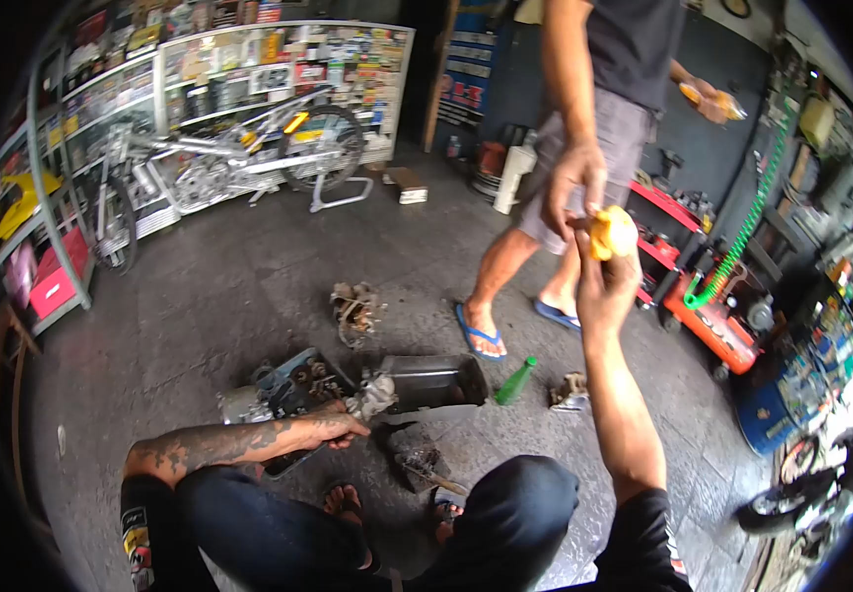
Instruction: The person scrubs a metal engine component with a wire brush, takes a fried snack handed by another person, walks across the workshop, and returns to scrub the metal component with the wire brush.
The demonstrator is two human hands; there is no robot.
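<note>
My right hand (pixel 606 286) is raised at the right, its fingers closed on a yellow-orange item (pixel 612 233). Another person's hand (pixel 576 183) reaches down from above and touches or nearly touches the same item. My left hand (pixel 336 426) is low at the centre, beside a greyish metal part (pixel 372 395); its fingers look bent, and whether they grip that part is unclear. Just behind it are a tray of metal parts (pixel 310 380) and a dark rectangular basin (pixel 433 383).
A green bottle (pixel 516 382) and a metal part (pixel 570 393) stand on the floor right of the basin. An engine part (pixel 355 312) lies farther back. The other person (pixel 624 128) stands ahead, near a red cart (pixel 712 321). A motorcycle frame (pixel 219 158) is at the back left.
</note>
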